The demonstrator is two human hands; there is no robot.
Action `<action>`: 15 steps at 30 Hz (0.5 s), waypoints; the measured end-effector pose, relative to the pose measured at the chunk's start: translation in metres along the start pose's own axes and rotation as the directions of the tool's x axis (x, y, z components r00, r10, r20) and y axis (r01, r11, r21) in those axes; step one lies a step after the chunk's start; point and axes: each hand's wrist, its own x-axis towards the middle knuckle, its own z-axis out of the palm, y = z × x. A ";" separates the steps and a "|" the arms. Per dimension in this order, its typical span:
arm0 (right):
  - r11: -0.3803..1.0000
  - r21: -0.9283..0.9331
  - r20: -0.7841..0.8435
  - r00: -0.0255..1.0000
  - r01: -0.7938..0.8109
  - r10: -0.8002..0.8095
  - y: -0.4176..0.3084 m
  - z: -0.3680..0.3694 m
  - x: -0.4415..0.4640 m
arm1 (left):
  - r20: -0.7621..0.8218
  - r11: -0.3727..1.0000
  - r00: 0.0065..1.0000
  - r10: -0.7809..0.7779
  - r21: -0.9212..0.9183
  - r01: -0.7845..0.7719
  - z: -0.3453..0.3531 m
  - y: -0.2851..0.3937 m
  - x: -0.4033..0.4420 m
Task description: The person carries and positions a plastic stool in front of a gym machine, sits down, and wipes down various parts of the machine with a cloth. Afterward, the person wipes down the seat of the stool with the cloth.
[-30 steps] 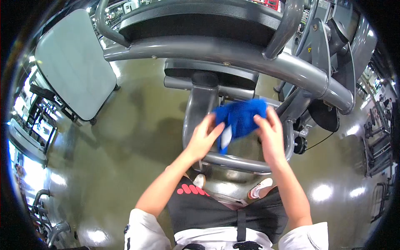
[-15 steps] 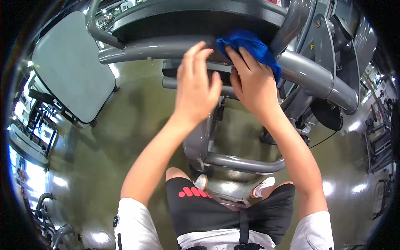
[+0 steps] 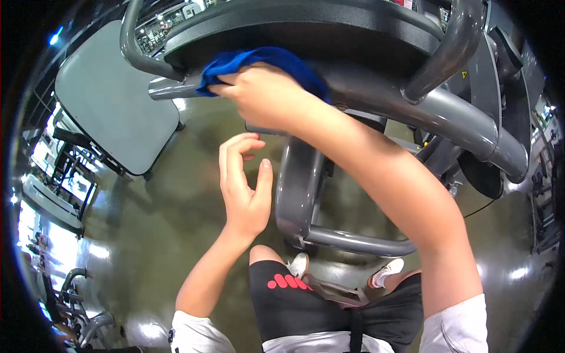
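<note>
A blue cloth (image 3: pixel 306 72) lies bunched under my right hand (image 3: pixel 262 94), whose fingers curl round it. Hand and cloth press on the left part of a thick grey tube (image 3: pixel 376 91), part of a gym machine. Right above the tube is a black pad (image 3: pixel 365 44), which the cloth's upper edge overlaps. Lower down, my left hand (image 3: pixel 244 185) hangs in the air with thumb and fingers apart. It holds nothing and touches nothing.
Grey curved handles rise at the left (image 3: pixel 134 47) and right (image 3: pixel 453 56) of the pad. A large grey panel (image 3: pixel 120 100) stands at the left. Below, the machine's frame (image 3: pixel 359 242) reaches the shiny floor (image 3: pixel 194 206), near my feet. More gym equipment stands along both sides.
My right hand has slid left along the tube with the blue cloth. My left hand has dropped away from the tube, down and slightly left. The view has shifted a little.
</note>
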 end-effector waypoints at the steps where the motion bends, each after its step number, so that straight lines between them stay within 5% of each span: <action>1: 1.000 0.016 0.033 0.999 0.008 -0.008 -0.001 0.006 0.010 | -0.016 0.997 0.999 -0.041 -0.061 0.040 0.003 -0.003 -0.001; 9: 0.998 0.052 0.120 0.992 0.026 -0.033 0.007 0.005 0.015 | 0.090 0.998 0.995 -0.035 -0.040 0.039 0.005 0.005 -0.005; 10: 0.997 0.008 -0.092 0.993 0.081 -0.080 0.010 -0.001 -0.007 | 0.111 0.999 0.994 -0.018 -0.035 0.022 0.005 0.007 -0.007; 15: 0.998 -0.046 -0.204 0.979 -0.036 0.026 0.007 -0.039 -0.062 | 0.089 0.990 0.989 0.115 0.077 -0.122 0.002 0.008 0.014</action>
